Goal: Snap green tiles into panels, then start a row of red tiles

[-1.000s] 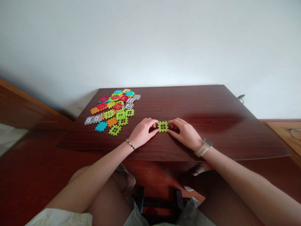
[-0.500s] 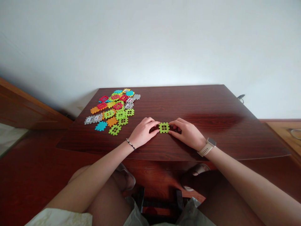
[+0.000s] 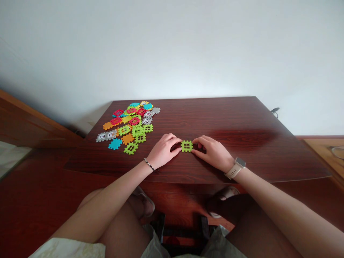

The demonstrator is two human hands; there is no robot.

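A green square building tile (image 3: 183, 146) with notched edges and a window-like cut-out is at the middle of the table's near half. My left hand (image 3: 164, 150) grips its left edge between thumb and fingers. On the opposite side, my right hand (image 3: 212, 152) holds the right edge in the same way. Whether the tile rests on the tabletop or sits just above it, I cannot tell. To the left, the nearest loose piece to my left hand is another green window tile (image 3: 128, 149).
A spread of interlocking tiles in several colours covers the table's left part, among them an orange tile (image 3: 128, 138), a blue tile (image 3: 115, 144) and grey window tiles (image 3: 101, 137). The dark wooden table (image 3: 228, 118) meets a white wall (image 3: 182, 50). A cable (image 3: 275, 111) shows beyond its right edge.
Both hands keep their hold on the green tile. The tile looks very slightly turned, its near edge tipped a little; otherwise only a tiny shift of the whole view shows.
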